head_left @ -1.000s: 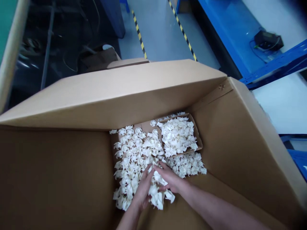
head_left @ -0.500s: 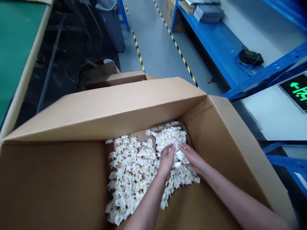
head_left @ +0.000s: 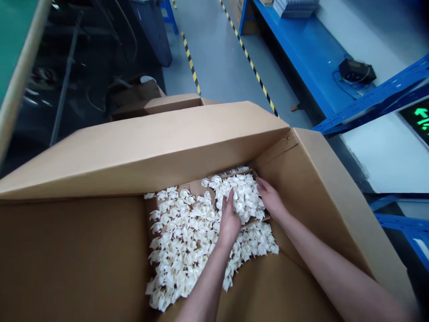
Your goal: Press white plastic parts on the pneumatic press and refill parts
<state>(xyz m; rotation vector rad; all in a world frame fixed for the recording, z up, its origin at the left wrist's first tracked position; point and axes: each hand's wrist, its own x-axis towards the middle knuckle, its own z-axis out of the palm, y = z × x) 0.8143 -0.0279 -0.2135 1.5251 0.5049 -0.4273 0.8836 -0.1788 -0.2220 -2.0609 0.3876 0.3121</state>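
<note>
Both my arms reach down into a big open cardboard box (head_left: 321,179). Loose small white plastic parts (head_left: 181,241) cover part of its floor. A small cardboard tray (head_left: 259,220) heaped with the same white parts sits at the far right of the pile. My left hand (head_left: 229,221) lies flat against the left side of the tray's heap, fingers extended. On the right side of the heap, by the tray's edge, rests my right hand (head_left: 271,199) with its fingers spread. Neither hand visibly holds a part.
The box's far flap (head_left: 150,143) leans inward over the parts. Behind it stands a smaller carton (head_left: 157,105). The grey floor carries yellow-black tape lines (head_left: 248,58). To the right is a blue shelf (head_left: 311,53) with a black device (head_left: 357,71).
A second ago both hands held a scoop of white parts near the front of the pile. They carried it to the tray, let it go, and now flank the heap.
</note>
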